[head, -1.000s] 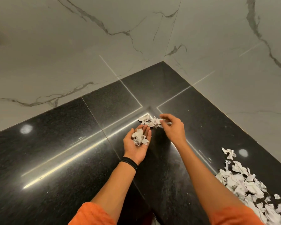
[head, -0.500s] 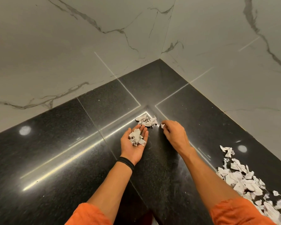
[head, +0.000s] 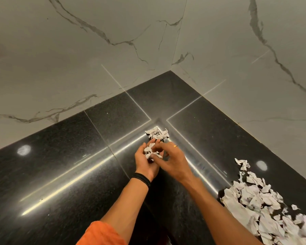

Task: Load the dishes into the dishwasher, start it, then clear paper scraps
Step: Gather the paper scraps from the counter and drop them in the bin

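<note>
Three lots of paper scraps are lying about the black desk [head: 60, 174]. A small cluster [head: 157, 134] is sitting toward the desk's far corner, and a big heap [head: 260, 200] is spreading along its right edge. A handful [head: 151, 152] is resting in the left hand [head: 145, 164], which is cupping it palm-up with fingers half curled. The right hand [head: 173, 160] is reaching over that palm, fingertips touching the handful; blur is hiding whether it is pinching any.

Single head-mounted wide-angle cam, looks forward and steeply down at black countertop [head: 60, 183] corner between two marble walls [head: 78, 59]. Close: left hand [head: 143, 166] and right hand [head: 175, 161] mid-frame, arms entering from bottom edge.
</note>
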